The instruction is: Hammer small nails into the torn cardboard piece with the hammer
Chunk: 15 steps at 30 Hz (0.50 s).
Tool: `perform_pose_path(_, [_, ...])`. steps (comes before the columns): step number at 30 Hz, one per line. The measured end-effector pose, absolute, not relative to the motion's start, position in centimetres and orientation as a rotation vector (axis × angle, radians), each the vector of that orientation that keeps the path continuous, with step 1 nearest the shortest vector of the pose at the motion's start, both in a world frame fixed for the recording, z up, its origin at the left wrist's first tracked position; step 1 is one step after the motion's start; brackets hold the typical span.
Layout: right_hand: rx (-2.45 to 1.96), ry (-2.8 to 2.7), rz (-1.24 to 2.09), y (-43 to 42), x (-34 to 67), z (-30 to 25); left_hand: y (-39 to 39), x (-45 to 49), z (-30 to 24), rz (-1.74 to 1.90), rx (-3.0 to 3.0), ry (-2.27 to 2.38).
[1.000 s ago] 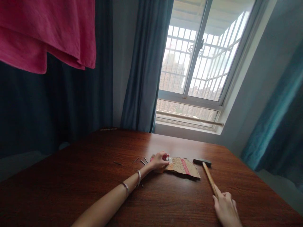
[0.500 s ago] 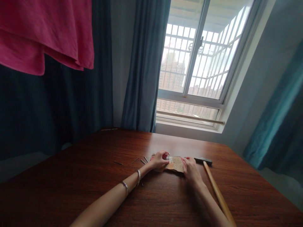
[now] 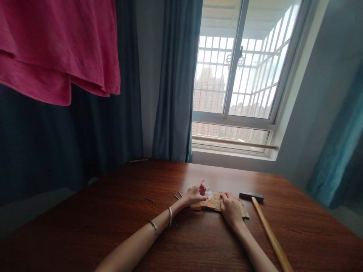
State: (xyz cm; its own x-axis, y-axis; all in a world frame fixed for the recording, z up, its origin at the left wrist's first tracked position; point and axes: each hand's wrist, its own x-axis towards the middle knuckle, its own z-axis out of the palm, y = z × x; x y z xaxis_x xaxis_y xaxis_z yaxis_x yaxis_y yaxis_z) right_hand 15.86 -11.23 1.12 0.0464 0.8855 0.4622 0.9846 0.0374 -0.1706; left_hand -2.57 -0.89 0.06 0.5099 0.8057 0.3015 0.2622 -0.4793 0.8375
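A tan, dotted board [image 3: 213, 201] with a ragged edge lies flat on the table under both hands. At its left part is my left hand [image 3: 195, 194], thumb and fingers apart, with a thin upright nail [image 3: 208, 191] just beyond the fingertips. Something red [image 3: 202, 188] shows behind those fingers; I cannot make out what it is. My right hand [image 3: 231, 209] rests on the board's right part, its fingers curled together and pressed down on it. To the right lies a hammer with a black head [image 3: 252, 197] and a long wooden handle [image 3: 269, 232].
Several loose nails [image 3: 178, 195] lie left of the board on the brown wooden table [image 3: 159, 177]. A pink cloth [image 3: 85, 49] hangs at the upper left. Blue curtains [image 3: 176, 94] and a barred window [image 3: 235, 75] stand behind the table.
My left hand's thumb and fingers have parted from the upright nail. My right hand has shifted from the board's edge onto its top, uncovering its right end. The view has tilted slightly.
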Motion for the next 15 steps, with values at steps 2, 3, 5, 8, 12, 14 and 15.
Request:
perform_pose_path(2, [-1.876,-1.871,-0.281,-11.2,15.9,1.1,-0.9,-3.3,0.9,0.903,1.97,0.854])
perform_pose_path(3, [-1.867,-1.868,-0.278,-11.2,15.9,1.0,-1.0,-3.8,1.6,0.901,1.968,0.871])
perform_pose_path(5, [-1.855,-1.858,-0.273,-11.2,16.0,1.0,-1.5,-5.3,3.3,0.925,1.979,0.945])
perform_pose_path(8, [-1.862,-1.847,-0.27,-11.2,16.0,0.9,-2.5,-9.1,5.8,0.897,2.002,1.128])
perform_pose_path(12, [-1.887,-1.854,-0.296,-11.3,16.0,0.9,-3.2,-16.0,7.2,0.593,2.007,1.418])
perform_pose_path(14, [-1.906,-1.857,-0.301,-11.3,15.9,0.8,-3.4,-19.4,6.9,0.453,1.996,1.602])
perform_pose_path(15, [-1.913,-1.859,-0.3,-11.3,15.9,0.8,-3.5,-20.8,6.7,0.376,1.977,1.67])
